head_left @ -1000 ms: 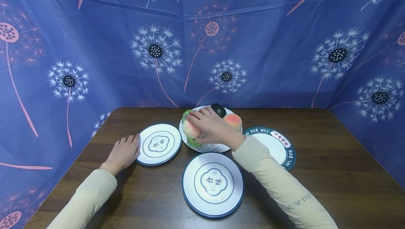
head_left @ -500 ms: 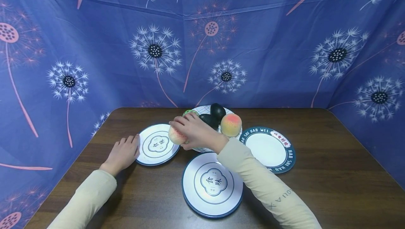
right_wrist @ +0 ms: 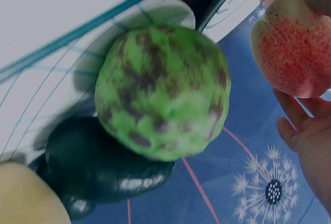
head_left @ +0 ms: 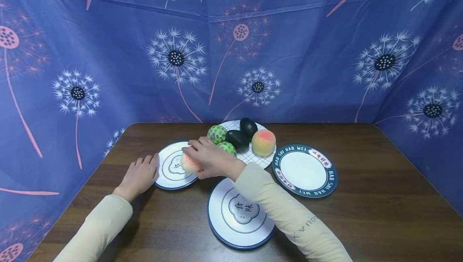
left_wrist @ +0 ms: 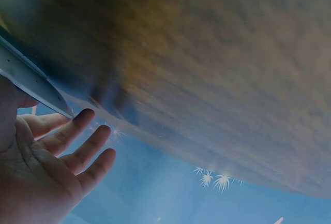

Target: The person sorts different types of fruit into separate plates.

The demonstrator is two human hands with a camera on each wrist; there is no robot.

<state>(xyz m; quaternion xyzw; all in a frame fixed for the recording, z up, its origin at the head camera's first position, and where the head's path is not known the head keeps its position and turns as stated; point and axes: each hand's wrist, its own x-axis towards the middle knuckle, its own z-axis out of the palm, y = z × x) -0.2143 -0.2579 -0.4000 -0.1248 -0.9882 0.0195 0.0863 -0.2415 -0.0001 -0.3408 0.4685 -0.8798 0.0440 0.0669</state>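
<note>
In the head view my right hand [head_left: 213,159] grips a pale pink peach [head_left: 189,162] over the right part of the left white plate [head_left: 166,161]. The right wrist view shows the peach [right_wrist: 292,50] between thumb and fingers. My left hand [head_left: 138,174] touches that plate's left edge; its fingers [left_wrist: 93,149] look extended in the left wrist view. Behind the right hand, a grid-patterned plate [head_left: 258,159] bears two green mottled round fruits [head_left: 217,134], two dark avocado-like fruits [head_left: 237,140] and another peach [head_left: 263,142]. The right hand partly hides the nearer green fruit.
A white blue-rimmed plate [head_left: 240,230], seemingly stacked, lies at the front middle under the right forearm. To the right is a white plate with a lettered dark green rim [head_left: 329,183]. A blue dandelion-print cloth [head_left: 307,73] hangs behind the wooden table [head_left: 380,181].
My right hand has carried the peach leftward from the grid-patterned plate to over the left plate, uncovering the green and dark fruits. My left hand has stayed at the plate's edge.
</note>
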